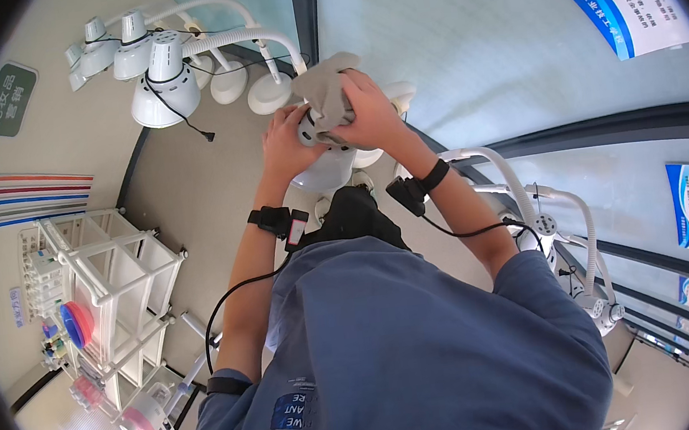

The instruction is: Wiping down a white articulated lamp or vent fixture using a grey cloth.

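A white floor lamp's head (324, 170) is in front of me, its shade low and its vented neck between my hands. My left hand (292, 144) grips the side of that neck, fingers curled round it. In my right hand (371, 111) is a grey-beige cloth (325, 91), bunched up and pressed against the top of the lamp head. The cloth hides part of the lamp's neck. Both my wrists wear black straps with small cabled devices.
Several white gooseneck lamps (165, 92) with round bases (269, 92) stand at the upper left, a plug dangling from one. More lamps (544, 225) line the glass partition (490, 42) at right. A white trolley (130, 269) with bowls (77, 325) and a pink-and-white device (146, 428) are at left.
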`<state>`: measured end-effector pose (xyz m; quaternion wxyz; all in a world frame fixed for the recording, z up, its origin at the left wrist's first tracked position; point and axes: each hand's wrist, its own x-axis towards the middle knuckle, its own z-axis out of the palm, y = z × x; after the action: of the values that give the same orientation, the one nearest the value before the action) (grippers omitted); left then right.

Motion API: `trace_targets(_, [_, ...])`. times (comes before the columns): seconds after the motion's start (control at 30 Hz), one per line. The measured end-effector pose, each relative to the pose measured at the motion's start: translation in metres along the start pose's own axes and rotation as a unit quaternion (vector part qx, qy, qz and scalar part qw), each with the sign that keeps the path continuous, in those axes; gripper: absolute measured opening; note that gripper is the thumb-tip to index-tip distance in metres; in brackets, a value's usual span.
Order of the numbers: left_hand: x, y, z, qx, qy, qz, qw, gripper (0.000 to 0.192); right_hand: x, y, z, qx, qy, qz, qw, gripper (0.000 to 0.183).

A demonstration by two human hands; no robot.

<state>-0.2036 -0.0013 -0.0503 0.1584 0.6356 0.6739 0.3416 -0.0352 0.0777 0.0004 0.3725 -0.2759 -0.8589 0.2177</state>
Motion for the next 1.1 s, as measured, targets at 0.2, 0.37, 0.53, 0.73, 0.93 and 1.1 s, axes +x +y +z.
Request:
trace_targets(0.2, [0.000, 0.001, 0.000, -0.005, 0.031, -0.037, 0.999, 0.068, 0.024, -0.003, 0.009, 0.017, -0.033, 0.116, 0.993, 0.053])
trace_targets(0.37, [0.000, 0.007, -0.003, -0.014, 0.020, -0.055, 0.998, 0.068, 0.033, -0.007, 0.006, 0.059, 0.004, 0.149, 0.987, 0.048])
trace_targets(0.53, [-0.011, 0.005, 0.002, 0.019, 0.027, -0.056, 0.998, 0.070, 0.027, -0.017, 0.003, -0.019, -0.038, 0.082, 0.996, 0.046])
trace_targets(0.73, [-0.011, 0.009, -0.001, 0.014, 0.021, -0.068, 0.997, 0.073, 0.009, 0.024, 0.007, 0.181, 0.167, 0.280, 0.928, 0.042])
trace_targets(0.93, [-0.017, 0.006, 0.000, -0.003, 0.018, -0.076, 0.997, 0.074, -0.092, 0.039, -0.008, 0.290, 0.235, 0.327, 0.868, 0.034])
trace_targets(1.1, [-0.016, 0.007, 0.000, -0.033, 0.009, -0.098, 0.995, 0.074, -0.170, 0.035, -0.012, 0.370, 0.266, 0.459, 0.763, 0.036])
